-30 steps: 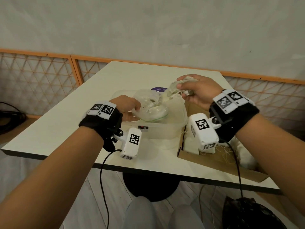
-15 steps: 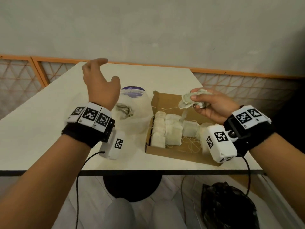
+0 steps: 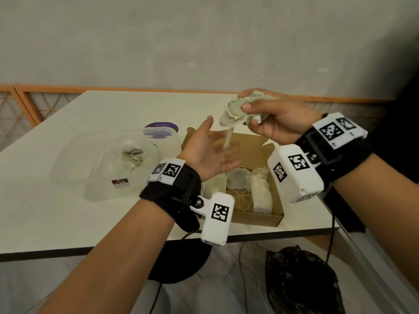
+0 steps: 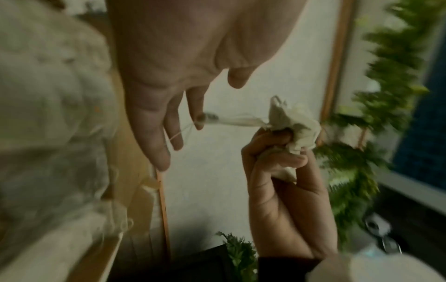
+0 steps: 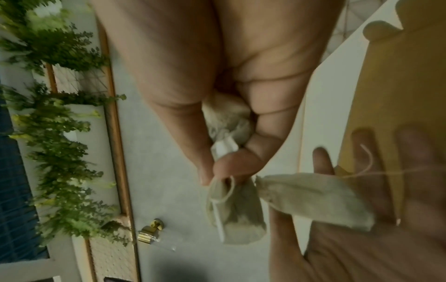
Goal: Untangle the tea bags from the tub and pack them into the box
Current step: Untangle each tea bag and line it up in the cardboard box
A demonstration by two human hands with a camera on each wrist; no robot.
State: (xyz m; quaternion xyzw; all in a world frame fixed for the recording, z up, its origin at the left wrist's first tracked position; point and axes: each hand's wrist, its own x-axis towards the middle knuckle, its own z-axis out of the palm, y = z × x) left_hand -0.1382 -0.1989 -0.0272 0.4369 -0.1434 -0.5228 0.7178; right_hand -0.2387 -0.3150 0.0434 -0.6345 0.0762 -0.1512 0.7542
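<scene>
A clump of tea bags (image 3: 235, 112) is clutched in the right hand (image 3: 276, 123) above the box (image 3: 256, 214); the left hand (image 3: 210, 152), fingers spread, is held at its 7 o'clock; the tub (image 3: 99, 168) sits at the box's 9 o'clock on the table (image 3: 68, 214).

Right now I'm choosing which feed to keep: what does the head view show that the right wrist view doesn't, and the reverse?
Head only: the tub with leftover bags, and tea bags packed in the box.
Right wrist only: a string trailing across the left fingers, plus a leafy wall.
Both: the right hand gripping a tangled clump, and the open left hand beneath.
</scene>
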